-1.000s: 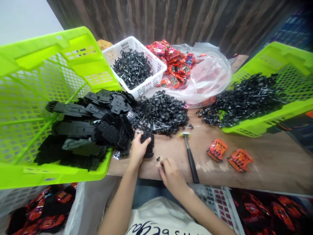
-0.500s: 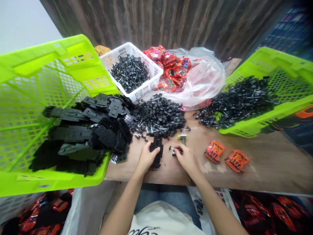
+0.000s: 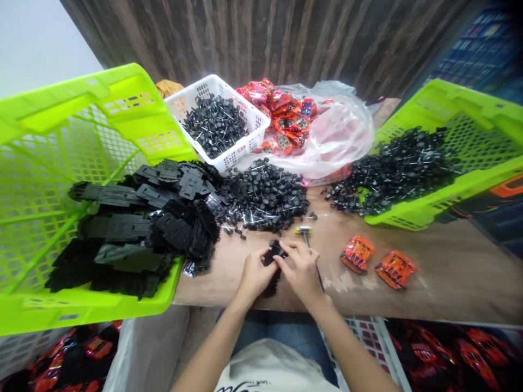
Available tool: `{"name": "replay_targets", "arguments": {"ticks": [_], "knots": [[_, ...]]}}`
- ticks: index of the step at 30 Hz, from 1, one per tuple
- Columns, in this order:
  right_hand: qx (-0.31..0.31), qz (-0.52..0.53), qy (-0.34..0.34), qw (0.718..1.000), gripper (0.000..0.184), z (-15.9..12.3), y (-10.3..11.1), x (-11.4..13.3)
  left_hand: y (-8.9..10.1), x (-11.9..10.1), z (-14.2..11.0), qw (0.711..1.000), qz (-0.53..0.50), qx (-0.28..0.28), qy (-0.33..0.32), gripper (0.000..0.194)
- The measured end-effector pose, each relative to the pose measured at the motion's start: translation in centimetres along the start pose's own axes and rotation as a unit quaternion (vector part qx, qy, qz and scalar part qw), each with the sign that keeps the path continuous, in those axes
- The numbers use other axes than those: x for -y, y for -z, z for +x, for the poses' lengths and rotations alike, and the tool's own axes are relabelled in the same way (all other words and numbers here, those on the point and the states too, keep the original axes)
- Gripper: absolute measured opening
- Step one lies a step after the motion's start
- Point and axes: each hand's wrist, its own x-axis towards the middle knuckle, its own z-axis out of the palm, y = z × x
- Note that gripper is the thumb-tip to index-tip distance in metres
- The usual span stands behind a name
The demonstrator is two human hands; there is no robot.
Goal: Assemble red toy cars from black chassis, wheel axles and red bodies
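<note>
My left hand (image 3: 254, 272) is closed around a black plastic toy car chassis (image 3: 269, 286), held near the table's front edge. At the chassis's far end, the fingers of my right hand (image 3: 301, 267) pinch a small black wheel axle (image 3: 274, 247) against it; the fingers partly hide it. Just beyond my right hand lies a small hammer (image 3: 303, 231) with a yellowish head. A heap of black wheels on metal axles (image 3: 267, 193) spreads out ahead of both hands. Two orange car bodies (image 3: 357, 253) rest on the table to the right.
On the left, a tipped green crate (image 3: 163, 296) spills black chassis plates (image 3: 118, 226). A white basket (image 3: 229, 158) of wheels stands behind, beside a clear bag (image 3: 343, 128) with red-orange car bodies (image 3: 281, 106). Another green crate (image 3: 412, 220) holds wheel axles at right.
My right hand has moved left from the tabletop to the chassis, bringing a wheel axle with it. The chassis's far end is now tilted up between both hands.
</note>
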Motion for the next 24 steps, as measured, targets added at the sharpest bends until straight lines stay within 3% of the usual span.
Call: {"name": "replay_targets", "arguments": {"ticks": [8, 14, 21, 24], "knots": [[-0.018, -0.075, -0.018, 0.997, 0.017, -0.4, -1.2, 0.1, -0.9, 0.2, -0.2, 0.997, 0.061, -0.029, -0.028, 0.016], [0.011, -0.084, 0.024, 0.996, 0.023, 0.1, -1.4, 0.2, -1.1, -0.1, 0.0, 0.997, 0.057, -0.055, -0.02, 0.014], [0.06, 0.007, 0.06, 0.996, 0.029, 0.7, -0.9, -1.2, -0.2, -0.2, 0.4, 0.994, 0.092, -0.053, -0.016, 0.022], [0.042, -0.003, 0.063, 0.997, 0.027, 0.6, -1.2, -1.2, -0.3, -0.2, 0.6, 0.993, 0.102, -0.046, -0.023, 0.024]]}}
